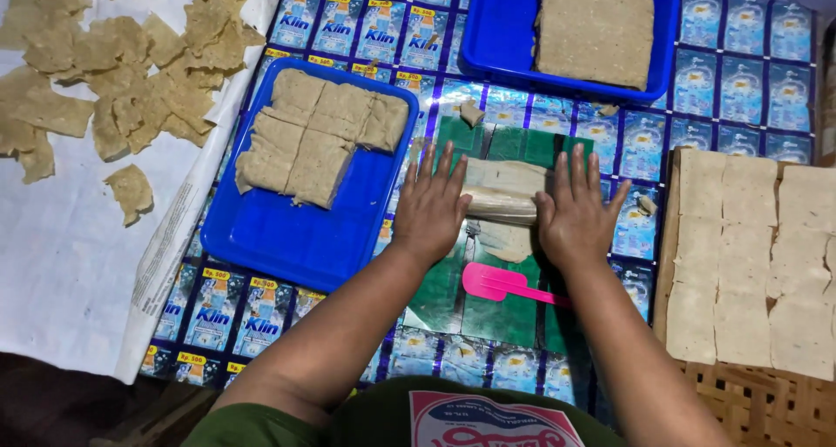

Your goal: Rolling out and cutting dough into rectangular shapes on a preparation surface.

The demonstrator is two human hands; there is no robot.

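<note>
Roll (502, 205) lay at frame centre, long axis left-right. Left hand (431, 208) and right hand (575, 216) were pressed flat, fingers spread, on its ends; neither nearer.

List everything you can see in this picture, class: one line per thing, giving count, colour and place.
Trays: two, blue, centre-left and top.
Slab: one, beige, in top tray.
Cut blocks: several, beige, in left tray.
Roll: one, pale, under both hands.
Green sheet: one, beneath roll.
Scraper: one, pink, on sheet.
Squares: many, pale, on woven mat, right.
Scraps: many, tan, on white sheet, top left.
Left hand: flat on roll.
Right hand: flat on roll.
</note>
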